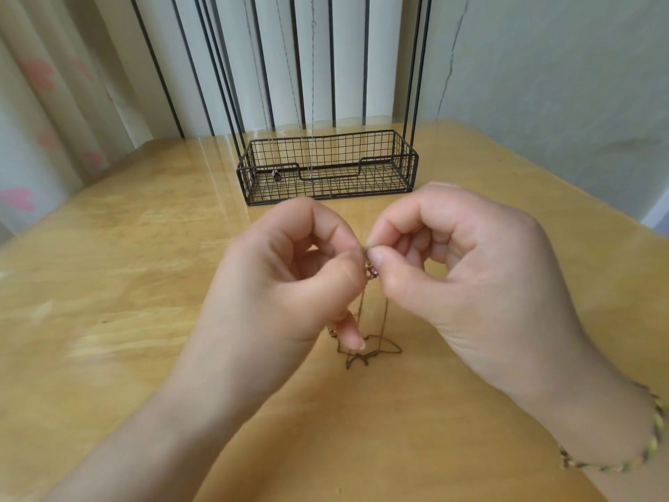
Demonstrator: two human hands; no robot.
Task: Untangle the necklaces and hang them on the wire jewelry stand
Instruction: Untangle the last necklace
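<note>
A thin bronze necklace chain (365, 351) hangs from between my two hands and pools in loops on the wooden table (144, 269). My left hand (286, 269) and my right hand (459, 269) each pinch the chain's top between thumb and forefinger, fingertips almost touching, with a small clasp or bead showing just below. The black wire jewelry stand (327, 168) rises at the back of the table, its basket base in front of me. Thin chains (311, 103) hang from its top, which is out of frame, and a small pendant (277, 175) reaches into the basket.
A wall and a corner close the right side behind the table. Curtains with pink shapes (47, 110) hang at the left. My right wrist carries a braided bracelet (648, 461).
</note>
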